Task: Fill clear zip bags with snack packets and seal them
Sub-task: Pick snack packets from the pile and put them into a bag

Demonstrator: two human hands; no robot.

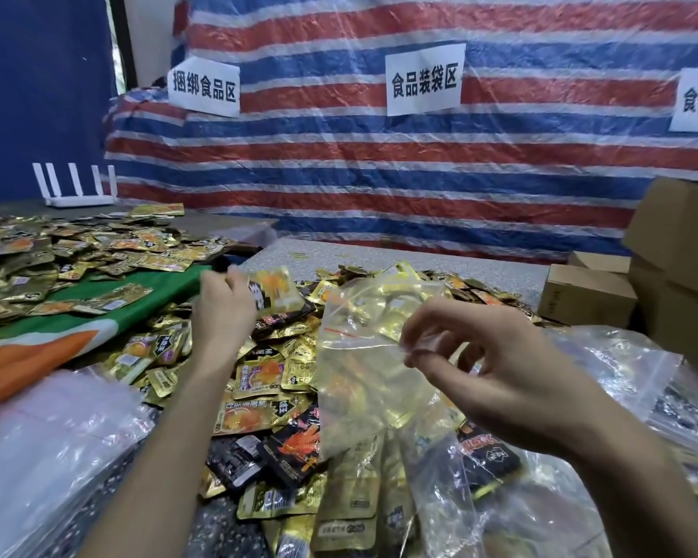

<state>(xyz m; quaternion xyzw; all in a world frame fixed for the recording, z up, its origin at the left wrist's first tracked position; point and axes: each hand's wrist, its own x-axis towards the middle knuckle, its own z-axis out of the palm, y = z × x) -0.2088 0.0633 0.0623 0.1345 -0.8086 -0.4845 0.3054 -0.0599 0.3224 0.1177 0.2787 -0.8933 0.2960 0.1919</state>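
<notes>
My right hand (pixel 476 356) pinches the open mouth of a clear zip bag (pixel 363 380) and holds it up over the table; gold snack packets show inside its lower part. My left hand (pixel 222 312) grips a yellow and orange snack packet (pixel 277 294), lifted just above the heap and left of the bag's mouth. A heap of gold and black snack packets (pixel 267 396) lies spread under both hands.
A second spread of gold packets (pixel 57 251) covers the left table beside a green and orange cloth (pixel 57 332). Stacks of clear bags (pixel 41 445) lie at the lower left and right. Cardboard boxes (pixel 589 296) stand at the right. A white router (pixel 77 187) sits at the far left.
</notes>
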